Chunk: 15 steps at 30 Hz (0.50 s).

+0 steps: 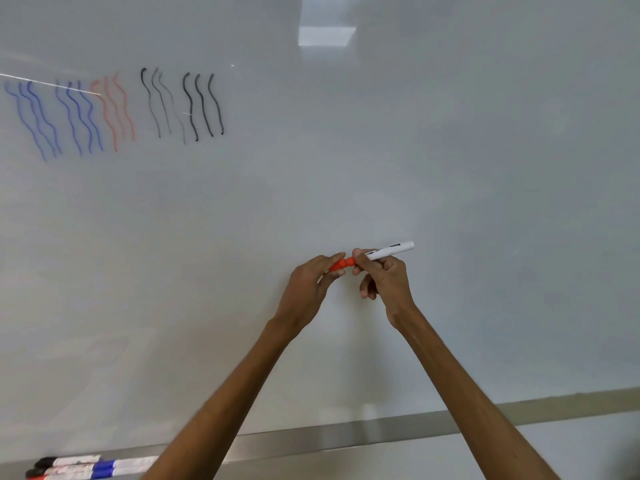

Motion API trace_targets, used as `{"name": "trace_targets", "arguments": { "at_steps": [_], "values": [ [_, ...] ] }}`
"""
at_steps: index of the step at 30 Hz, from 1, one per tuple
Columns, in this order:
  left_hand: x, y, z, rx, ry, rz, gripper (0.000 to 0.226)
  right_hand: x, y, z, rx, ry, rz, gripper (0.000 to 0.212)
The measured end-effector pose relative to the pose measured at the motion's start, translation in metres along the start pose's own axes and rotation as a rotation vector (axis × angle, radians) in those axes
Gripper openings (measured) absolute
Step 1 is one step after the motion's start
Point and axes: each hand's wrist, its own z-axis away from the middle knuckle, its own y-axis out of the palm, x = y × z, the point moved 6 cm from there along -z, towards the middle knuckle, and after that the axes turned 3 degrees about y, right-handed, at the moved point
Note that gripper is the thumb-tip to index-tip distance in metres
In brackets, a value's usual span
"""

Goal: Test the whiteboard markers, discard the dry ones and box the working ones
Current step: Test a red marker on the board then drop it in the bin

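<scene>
Head camera has the red marker [388,251] held up before the whiteboard [346,150], left hand [306,287] pinching its cap [342,264] and right hand [386,277] wrapped round its white body, seemingly the uncapping step, so next needs a straight pull apart, then a test stroke

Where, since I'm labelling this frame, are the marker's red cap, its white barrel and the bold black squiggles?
red cap [342,264]: head view, on its narrow waist.
white barrel [391,250]: head view, on the printed label part.
bold black squiggles [202,105]: head view, on the middle stroke of three.
</scene>
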Motion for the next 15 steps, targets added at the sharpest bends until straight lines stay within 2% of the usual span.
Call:
{"name": "trace_targets", "arguments": {
  "at_steps": [4,7,9,15],
  "values": [
    [-0.004,0.013,0.004,0.093,-0.03,0.03,0.028,-0.006,-0.007,0.003,-0.018,0.016,0.013,0.02],
    [-0.007,0.021,0.008,0.156,-0.039,0.046,0.019,-0.01,-0.013,0.005,-0.049,0.036,0.022,0.029],
    [-0.009,0.025,0.01,0.189,-0.027,0.004,0.026,-0.013,-0.014,0.007,-0.055,0.045,-0.004,0.032],
    [-0.012,0.039,0.015,0.201,-0.018,-0.031,0.026,-0.023,-0.017,0.016,-0.093,0.073,-0.101,0.03]
  ]
}}
